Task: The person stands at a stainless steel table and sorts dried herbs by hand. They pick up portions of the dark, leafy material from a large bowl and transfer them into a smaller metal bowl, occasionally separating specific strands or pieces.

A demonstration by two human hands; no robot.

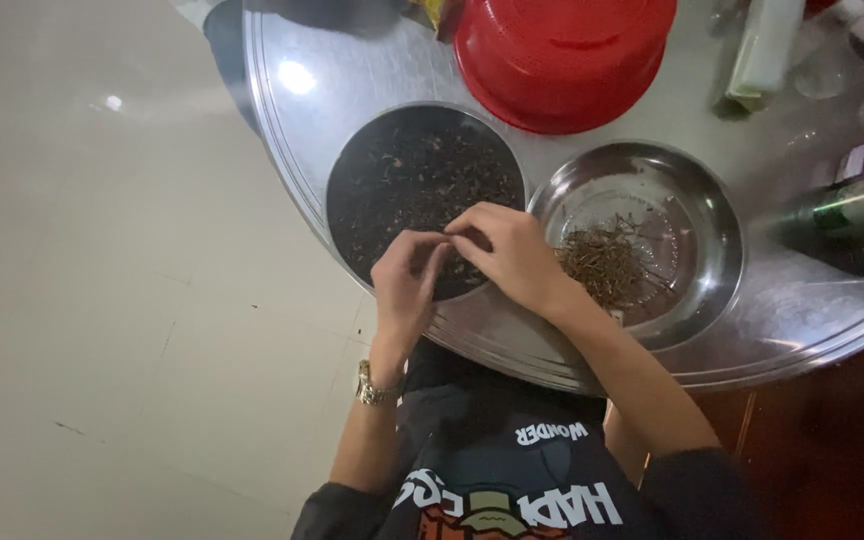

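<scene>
A round dish (352,160) full of dark dried bits sits on a shiny metal table (302,110). Both hands meet over its near edge. My left hand (404,285), with a gold watch on the wrist, pinches its fingertips against those of my right hand (512,255). Between the fingertips they seem to pinch something small; what it is I cannot make out. To the right stands a steel bowl (712,230) with a small heap of thin brown stems (607,265) in it.
An upturned red plastic bowl (562,55) stands behind the two dishes. Bottles and a green can (857,215) crowd the table's right side. The table's rounded edge (282,170) curves past on the left, above a pale tiled floor (92,300).
</scene>
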